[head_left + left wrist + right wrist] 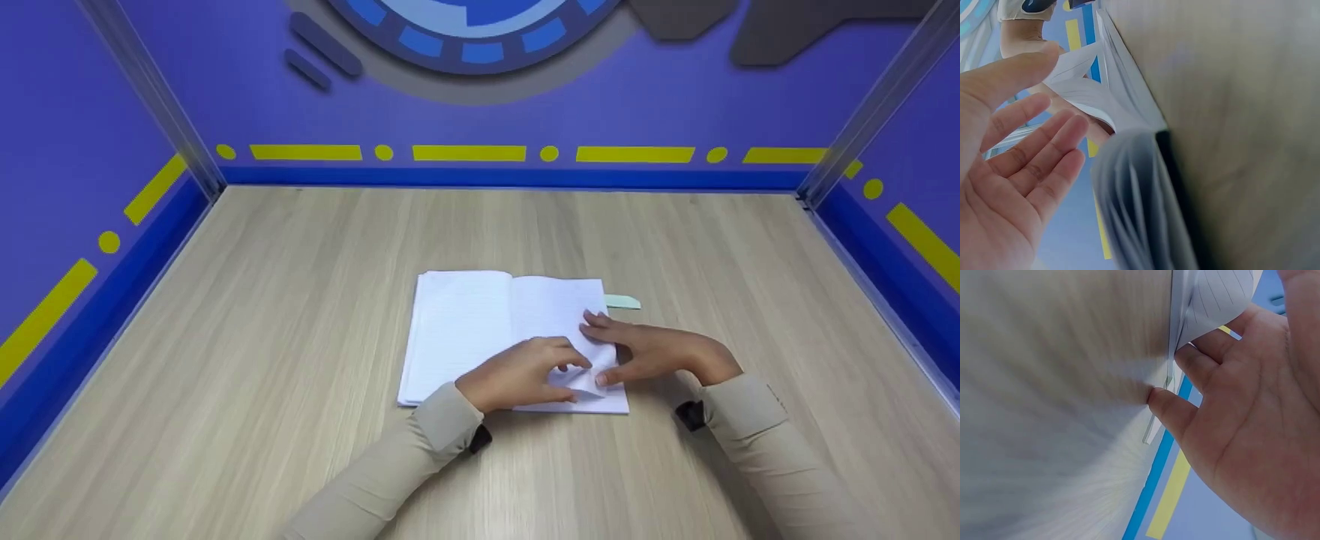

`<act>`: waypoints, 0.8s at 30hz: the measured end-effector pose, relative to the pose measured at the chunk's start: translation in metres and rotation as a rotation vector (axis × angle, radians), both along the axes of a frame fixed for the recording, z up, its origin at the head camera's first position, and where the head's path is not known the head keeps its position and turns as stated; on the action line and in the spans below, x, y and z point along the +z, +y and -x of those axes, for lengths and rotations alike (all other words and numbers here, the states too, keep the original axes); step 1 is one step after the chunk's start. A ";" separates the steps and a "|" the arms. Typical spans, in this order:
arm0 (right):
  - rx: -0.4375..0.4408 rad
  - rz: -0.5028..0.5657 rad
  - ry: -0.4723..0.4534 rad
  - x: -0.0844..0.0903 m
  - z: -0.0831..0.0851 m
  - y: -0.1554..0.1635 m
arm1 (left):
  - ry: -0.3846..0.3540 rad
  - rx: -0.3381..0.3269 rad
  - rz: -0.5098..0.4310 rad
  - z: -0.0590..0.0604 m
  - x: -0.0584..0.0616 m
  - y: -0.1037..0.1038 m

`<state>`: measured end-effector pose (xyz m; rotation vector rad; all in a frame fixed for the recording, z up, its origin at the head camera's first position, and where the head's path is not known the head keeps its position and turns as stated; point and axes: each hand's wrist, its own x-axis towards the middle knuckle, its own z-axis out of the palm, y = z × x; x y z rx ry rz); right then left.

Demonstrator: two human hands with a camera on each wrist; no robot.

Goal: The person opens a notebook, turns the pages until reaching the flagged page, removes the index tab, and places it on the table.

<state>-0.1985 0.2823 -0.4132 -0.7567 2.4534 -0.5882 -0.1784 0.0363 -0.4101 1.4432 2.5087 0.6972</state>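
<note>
Your head camera sits high, tilted forward and down, taking in the whole counter (300, 315) and the purple back wall. The open notebook (465, 322) lies centre frame, both hands on its near right corner. Your left wrist camera rides low, very near, looking past the left hand (1010, 169) at the notebook's page edges. Your right wrist camera is as close, grazing the counter beside the right hand (1252, 416). All three views share that notebook corner.

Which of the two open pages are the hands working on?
The right-hand page: both hands, left and right, meet at its lifted lower corner. The left-hand page lies flat and untouched.
</note>
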 end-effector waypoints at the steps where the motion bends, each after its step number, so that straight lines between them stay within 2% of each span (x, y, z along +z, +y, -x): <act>1: 0.000 0.000 0.001 0.000 0.000 0.000 | -0.001 0.000 0.002 0.000 0.000 0.000; 6: 0.001 -0.002 0.009 0.000 0.000 0.001 | -0.005 -0.002 0.005 0.001 -0.001 0.001; 17: 0.007 -0.003 0.017 0.001 -0.001 0.001 | 0.042 -0.026 -0.003 0.002 0.000 0.000; 24: 0.037 0.046 0.024 -0.001 0.000 0.002 | 0.060 -0.040 -0.027 0.002 0.000 -0.001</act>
